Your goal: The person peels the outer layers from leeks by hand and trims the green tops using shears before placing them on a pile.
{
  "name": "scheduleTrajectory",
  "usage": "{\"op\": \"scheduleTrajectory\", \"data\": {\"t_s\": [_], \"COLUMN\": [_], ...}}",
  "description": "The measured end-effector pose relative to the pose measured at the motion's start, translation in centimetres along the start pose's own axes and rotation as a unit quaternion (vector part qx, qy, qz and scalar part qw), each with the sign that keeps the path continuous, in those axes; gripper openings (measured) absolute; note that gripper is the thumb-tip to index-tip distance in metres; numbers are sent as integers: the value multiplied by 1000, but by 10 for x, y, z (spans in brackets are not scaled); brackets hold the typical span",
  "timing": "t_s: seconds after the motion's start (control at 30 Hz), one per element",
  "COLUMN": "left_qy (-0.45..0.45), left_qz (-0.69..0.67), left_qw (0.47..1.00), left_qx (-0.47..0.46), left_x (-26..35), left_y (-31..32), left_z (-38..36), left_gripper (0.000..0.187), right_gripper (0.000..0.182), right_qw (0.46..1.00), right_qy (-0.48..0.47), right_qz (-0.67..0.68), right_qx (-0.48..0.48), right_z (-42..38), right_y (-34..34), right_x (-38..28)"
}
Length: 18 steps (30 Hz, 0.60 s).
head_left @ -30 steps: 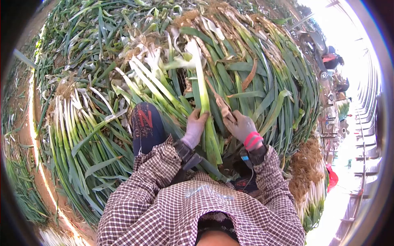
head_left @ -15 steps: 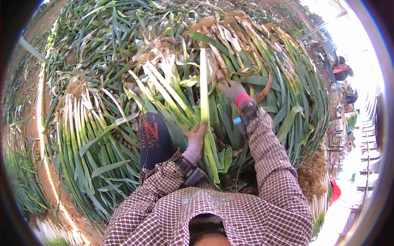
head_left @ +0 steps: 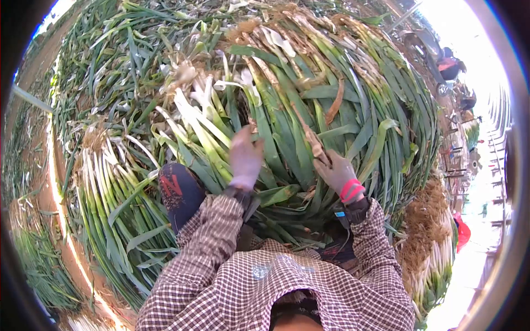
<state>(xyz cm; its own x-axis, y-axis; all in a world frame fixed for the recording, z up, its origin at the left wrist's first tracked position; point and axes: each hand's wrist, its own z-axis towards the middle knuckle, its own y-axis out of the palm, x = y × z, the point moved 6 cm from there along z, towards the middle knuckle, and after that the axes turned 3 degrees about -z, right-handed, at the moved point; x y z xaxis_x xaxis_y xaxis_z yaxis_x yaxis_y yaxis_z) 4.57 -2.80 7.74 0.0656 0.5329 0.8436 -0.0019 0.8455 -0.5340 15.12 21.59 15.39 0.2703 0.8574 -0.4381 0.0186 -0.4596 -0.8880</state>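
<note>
My left hand (head_left: 246, 157) is above the cleaned leeks (head_left: 212, 129), in front of my raised knee. It is blurred, and whether its fingers hold anything cannot be made out. My right hand (head_left: 334, 170), in a grey glove with a pink band at the wrist, has its fingers closed on a brownish leek stalk (head_left: 312, 139) that points up and to the left. Uncleaned leeks (head_left: 353, 83) with dry roots and brown outer leaves lie beyond and to the right of it.
A bundle of white-stemmed leeks (head_left: 110, 187) lies to the left. Leaf scraps (head_left: 127, 55) cover the ground at the upper left. Another bundle with brown roots (head_left: 422, 220) is at the lower right, and a red object (head_left: 462, 233) lies beyond it.
The long clean leek has left my left hand, which has moved left and up over the cleaned leeks. My right hand has come down toward me with a brown stalk.
</note>
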Motion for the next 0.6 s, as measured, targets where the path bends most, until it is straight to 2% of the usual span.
{"op": "scheduleTrajectory", "data": {"t_s": [0.03, 0.1, 0.17, 0.2, 0.27, 0.4, 0.43, 0.53, 0.6], "left_qy": [-12, -8, -118, -186, -246, -199, -157, -118, -196], "left_qz": [-69, -54, -64, -71, -115, -318, -396, -525, -436], "left_qw": [992, 998, 991, 979, 960, 926, 905, 837, 856], "left_qx": [-103, -31, -13, -44, -67, -50, -8, -103, -200], "left_x": [16, 33, 30, 24, 27, 20, 42, 59, 25], "left_y": [29, 76, 127, 148, 151, 181, 164, 157, 176], "left_z": [14, 50, 86, 106, 124, 133, 119, 84, 59], "left_gripper": [55, 52, 58, 63, 63, 76, 76, 65, 60], "right_gripper": [39, 38, 35, 34, 32, 30, 30, 29, 30], "right_qw": [1000, 1000, 999, 999, 998, 997, 997, 998, 998], "right_qy": [6, 23, 20, 23, 32, 63, 63, 40, 28], "right_qz": [-26, -12, 3, -5, -19, 1, 3, 6, 14], "right_qx": [-5, 11, 43, 47, 53, 35, 35, 48, 51], "right_z": [-6, -18, -31, -38, -54, -77, -79, -71, -65], "right_y": [-8, -24, -36, -41, -50, -49, -47, -47, -49], "right_x": [7, 11, 17, 21, 25, 38, 42, 41, 36]}}
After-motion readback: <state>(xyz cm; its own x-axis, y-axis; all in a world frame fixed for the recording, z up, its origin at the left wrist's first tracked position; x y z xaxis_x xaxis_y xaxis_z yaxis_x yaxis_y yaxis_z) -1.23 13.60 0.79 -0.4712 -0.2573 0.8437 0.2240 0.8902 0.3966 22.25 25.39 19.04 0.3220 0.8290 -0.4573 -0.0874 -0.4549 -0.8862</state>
